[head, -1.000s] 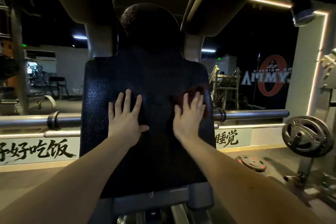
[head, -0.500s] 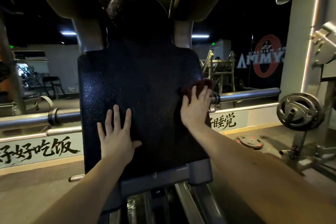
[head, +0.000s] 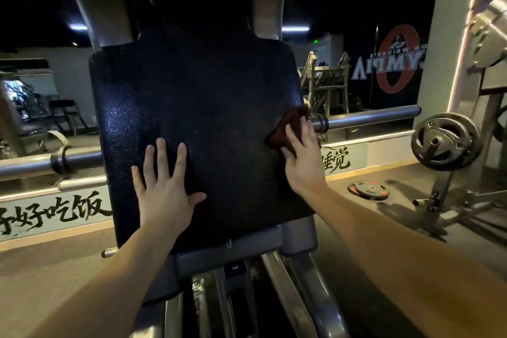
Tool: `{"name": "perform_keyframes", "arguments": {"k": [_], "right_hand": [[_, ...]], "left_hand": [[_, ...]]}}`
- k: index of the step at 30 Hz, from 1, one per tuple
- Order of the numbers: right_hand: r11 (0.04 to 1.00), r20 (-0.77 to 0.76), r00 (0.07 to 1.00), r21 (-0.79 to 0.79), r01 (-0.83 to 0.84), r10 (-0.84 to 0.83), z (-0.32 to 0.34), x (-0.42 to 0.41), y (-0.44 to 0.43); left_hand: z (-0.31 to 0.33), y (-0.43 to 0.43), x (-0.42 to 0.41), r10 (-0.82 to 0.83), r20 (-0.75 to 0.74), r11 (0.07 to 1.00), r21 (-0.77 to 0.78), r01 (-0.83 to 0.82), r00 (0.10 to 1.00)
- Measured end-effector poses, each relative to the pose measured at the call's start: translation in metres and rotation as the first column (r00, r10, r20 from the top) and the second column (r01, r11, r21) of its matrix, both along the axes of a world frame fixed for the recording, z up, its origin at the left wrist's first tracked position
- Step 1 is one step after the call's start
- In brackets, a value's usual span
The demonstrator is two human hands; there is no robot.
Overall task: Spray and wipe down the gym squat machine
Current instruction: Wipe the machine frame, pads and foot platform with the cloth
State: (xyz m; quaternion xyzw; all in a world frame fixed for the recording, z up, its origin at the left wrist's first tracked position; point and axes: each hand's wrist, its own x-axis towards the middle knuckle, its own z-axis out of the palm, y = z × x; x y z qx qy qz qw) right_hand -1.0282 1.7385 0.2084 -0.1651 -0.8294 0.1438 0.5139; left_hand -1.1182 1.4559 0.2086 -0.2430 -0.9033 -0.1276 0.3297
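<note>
The squat machine's black back pad [head: 197, 107] fills the middle of the head view, with its round head pad above and grey frame rails below. My left hand [head: 164, 186] lies flat on the lower left part of the pad, fingers spread and straight. My right hand [head: 301, 156] presses a dark red cloth [head: 288, 126] against the pad's right edge with straight fingers. Most of the cloth is hidden under the fingers. No spray bottle is in view.
A steel bar [head: 367, 118] runs out from behind the pad to both sides. At the right, a weight plate [head: 445, 141] hangs on a rack and another plate [head: 369, 189] lies on the floor. A low wall with painted characters [head: 55, 211] stands behind.
My right hand slid the cloth from the pad's middle right to its right edge. My left hand shifted lower and left on the pad. The camera view tilted downward.
</note>
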Motion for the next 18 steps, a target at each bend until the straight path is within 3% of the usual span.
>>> {"name": "perform_keyframes", "arguments": {"k": [3, 5, 8, 11, 12, 14, 16, 18], "right_hand": [[0.986, -0.078, 0.995, -0.155, 0.055, -0.067, -0.013, -0.021, -0.055], [0.999, -0.074, 0.997, -0.042, -0.001, -0.002, -0.046, -0.026, -0.099], [0.961, 0.115, 0.987, 0.237, -0.141, 0.117, -0.088, -0.007, -0.113], [0.95, 0.158, 0.982, 0.278, -0.141, 0.1, -0.077, 0.013, -0.061], [0.973, 0.139, 0.989, 0.216, -0.085, 0.056, -0.071, 0.019, -0.041], [0.997, 0.101, 0.993, -0.055, 0.061, -0.055, -0.065, 0.033, -0.006], [0.914, 0.086, 0.986, -0.372, 0.164, -0.142, -0.067, 0.034, 0.004], [0.807, -0.022, 0.991, -0.582, 0.095, -0.133, -0.072, 0.026, -0.007]], "left_hand": [[-0.003, 0.001, -0.005, -0.015, -0.026, 1.0, 0.014, 0.016, 1.0], [-0.011, 0.001, -0.004, -0.031, -0.058, 0.998, 0.051, 0.034, 0.998], [-0.029, 0.003, 0.012, -0.054, -0.086, 0.992, 0.108, 0.063, 0.995], [-0.054, 0.007, 0.032, -0.04, -0.033, 0.997, 0.069, 0.042, 0.999], [-0.062, 0.007, 0.036, -0.033, -0.007, 0.998, 0.047, 0.033, 0.999], [-0.073, 0.008, 0.038, -0.023, 0.021, 1.0, 0.008, 0.022, 1.0], [-0.076, 0.006, 0.037, -0.009, 0.023, 1.0, -0.02, 0.01, 1.0], [-0.077, 0.007, 0.035, 0.004, 0.027, 0.999, -0.033, -0.003, 1.0]]}}
